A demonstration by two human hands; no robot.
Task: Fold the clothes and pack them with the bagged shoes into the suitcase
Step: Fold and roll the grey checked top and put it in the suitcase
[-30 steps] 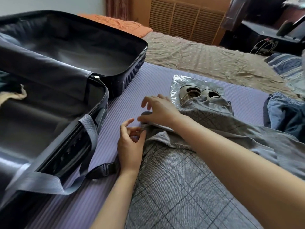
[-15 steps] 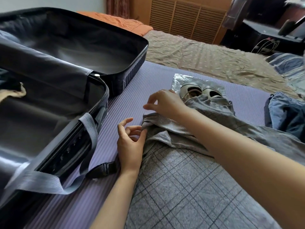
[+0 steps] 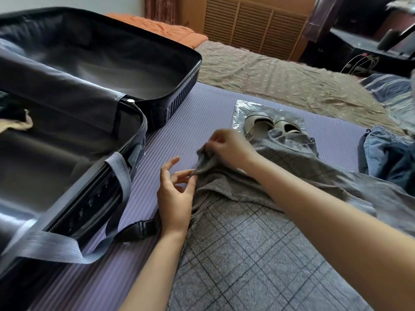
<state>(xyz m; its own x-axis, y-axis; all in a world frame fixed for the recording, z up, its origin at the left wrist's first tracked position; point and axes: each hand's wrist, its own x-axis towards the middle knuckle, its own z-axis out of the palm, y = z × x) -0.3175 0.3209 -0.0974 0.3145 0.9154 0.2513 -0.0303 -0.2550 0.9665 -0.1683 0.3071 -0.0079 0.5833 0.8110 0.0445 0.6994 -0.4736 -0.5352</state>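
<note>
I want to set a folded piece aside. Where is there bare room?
Bare purple mat lies between the suitcase and the bagged shoes, and a patch between those shoes and the denim clothes. The suitcase's far half shows bare lining. Nearer, the checked garment covers it.

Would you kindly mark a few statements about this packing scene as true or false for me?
1. The suitcase lies open. True.
2. The right hand pinches a corner of the plaid garment. True.
3. The bagged shoes are inside the suitcase. False: they lie on the purple mat, beyond the garment.
4. The denim clothes lie in the suitcase. False: they lie at the right edge of the view, far from it.
5. The plaid garment covers part of the bagged shoes. True.
</note>
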